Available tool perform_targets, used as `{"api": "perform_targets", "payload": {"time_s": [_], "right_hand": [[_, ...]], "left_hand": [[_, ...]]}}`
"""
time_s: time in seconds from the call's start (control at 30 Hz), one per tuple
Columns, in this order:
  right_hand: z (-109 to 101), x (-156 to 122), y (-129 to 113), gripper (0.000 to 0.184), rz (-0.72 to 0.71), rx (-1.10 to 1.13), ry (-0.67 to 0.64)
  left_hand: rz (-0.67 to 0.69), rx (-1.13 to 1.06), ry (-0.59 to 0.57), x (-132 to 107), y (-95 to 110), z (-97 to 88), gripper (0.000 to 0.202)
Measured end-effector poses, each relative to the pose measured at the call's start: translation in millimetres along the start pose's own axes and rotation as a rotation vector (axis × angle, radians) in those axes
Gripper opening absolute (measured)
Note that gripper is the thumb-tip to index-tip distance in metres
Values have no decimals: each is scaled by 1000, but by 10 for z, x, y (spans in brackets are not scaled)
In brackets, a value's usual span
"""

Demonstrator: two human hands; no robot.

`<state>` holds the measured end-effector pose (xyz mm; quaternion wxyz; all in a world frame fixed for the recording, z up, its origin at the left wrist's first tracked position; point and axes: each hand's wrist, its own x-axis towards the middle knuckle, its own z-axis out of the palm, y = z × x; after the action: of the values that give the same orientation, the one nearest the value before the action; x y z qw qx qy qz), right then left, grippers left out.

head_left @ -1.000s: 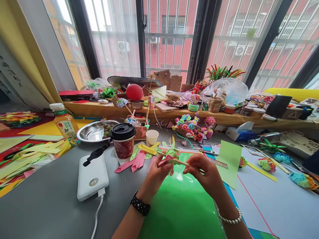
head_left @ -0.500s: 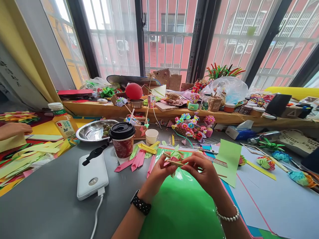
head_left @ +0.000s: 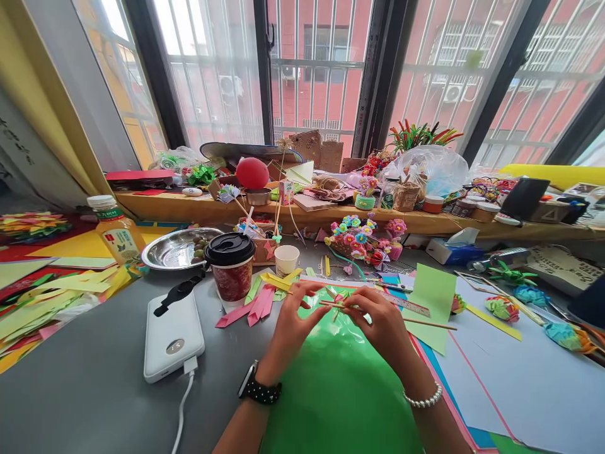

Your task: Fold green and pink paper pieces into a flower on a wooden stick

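Observation:
My right hand (head_left: 378, 318) pinches a thin wooden stick (head_left: 437, 325) above a shiny green mat (head_left: 350, 391). Past the fingertips the stick's near end points left, while its long end sticks out to the right. A small green and pink folded paper piece (head_left: 339, 298) is at the same fingertips, partly hidden by them. My left hand (head_left: 292, 325) is just left of the stick's end, thumb and index finger apart, with nothing visible between them. Pink folded paper strips (head_left: 262, 306) lie beyond my left hand.
Left of the mat stand a lidded coffee cup (head_left: 230, 271) and a white power bank (head_left: 174, 334) with its cable. A paper cup (head_left: 287, 260), a steel plate (head_left: 161, 249) and a juice bottle (head_left: 118, 233) are farther back. At right are a light green sheet (head_left: 432, 290) and a ruler (head_left: 416, 307).
My left hand has let go and moved slightly left, its fingers spreading. The stick now reaches farther out right of my right hand. The other person's hand at the left is gone from view.

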<state>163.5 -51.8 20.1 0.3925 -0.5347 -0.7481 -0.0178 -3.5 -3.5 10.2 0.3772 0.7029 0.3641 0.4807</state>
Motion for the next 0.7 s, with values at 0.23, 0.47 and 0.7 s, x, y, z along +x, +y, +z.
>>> {"api": "perform_targets", "payload": {"time_s": [0.23,0.47,0.7], "right_hand": [[22,5,-18,9,-33,-42,-102],[35,-10,25,8,-18,-62,-207],[55,-8,9,6,96,-2,-262]], "left_hand": [[152,253,-176,-2,39,-24,16],[135,298,-274,-14,-52,-12,16],[84,341,-270,-20,-45,17,14]]}}
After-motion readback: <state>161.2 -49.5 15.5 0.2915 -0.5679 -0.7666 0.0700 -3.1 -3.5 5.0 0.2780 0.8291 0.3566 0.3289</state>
